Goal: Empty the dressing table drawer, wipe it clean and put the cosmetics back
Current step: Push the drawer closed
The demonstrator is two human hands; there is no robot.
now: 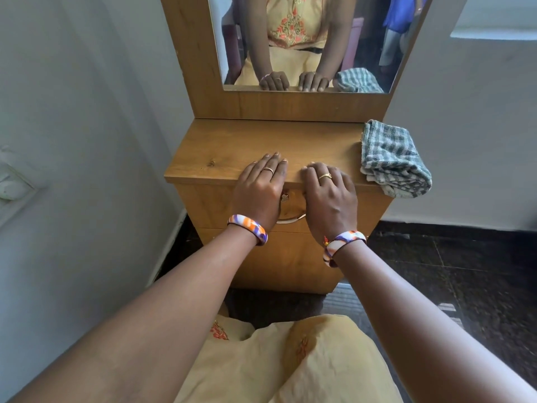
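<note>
At front edge of top (220,146): left hand (258,187), right hand (329,193), flat, holding nothing.
Right edge: cloth (392,158), folded.
Drawer (203,205): closed.

Pale bluish-white wall (87,112) down the left of the frame, with a white switch plate (14,184) at mid-left. Same pale wall at the right, and a bright window ledge (494,27) in the upper right corner. Dark speckled tile floor (465,271) at lower right, meeting the wall along a white skirting. Soft daylight throughout. At top centre, a mirror (377,39) in a wood frame, reflecting blue cloth hanging in the room behind.
</note>
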